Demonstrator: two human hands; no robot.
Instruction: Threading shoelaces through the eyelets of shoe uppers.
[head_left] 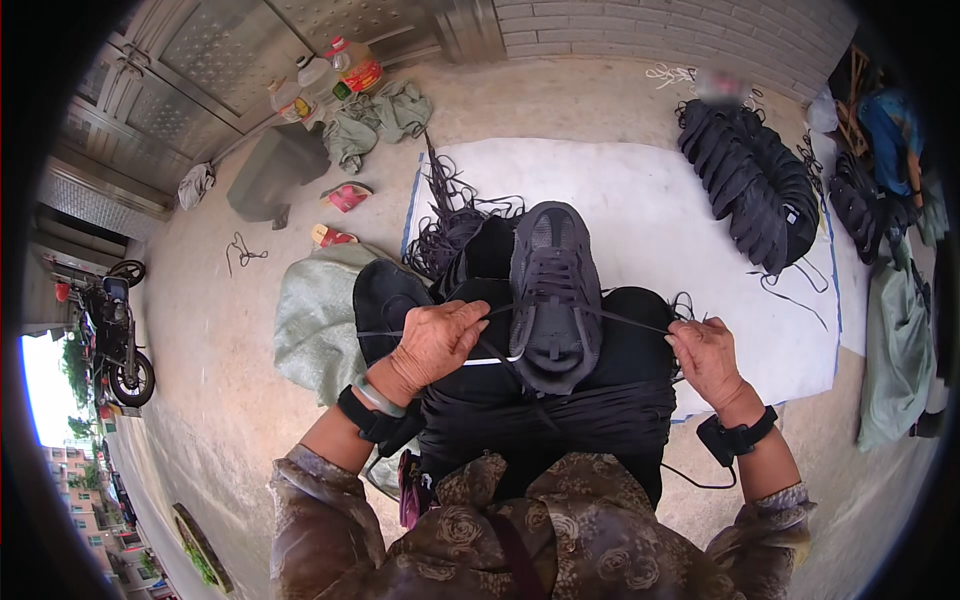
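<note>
A black shoe upper (555,258) lies on my lap, its toe pointing away from me and its heel opening toward me. Laces run crosswise through its eyelets. My left hand (442,342) pinches one lace end on the left side of the upper. On the right, my right hand (706,362) is closed on the other end of the shoelace (637,322), which stretches taut from the upper to my fingers. Beside my left hand lies a black padded piece (388,305). A heap of loose black laces (452,232) sits just beyond it.
A white sheet (600,170) covers the ground ahead, with a row of stacked black uppers (750,185) at its right. A pale green sack (325,315) lies left of my lap. Bottles (352,65) stand by the metal door; a motorcycle (112,325) is far left.
</note>
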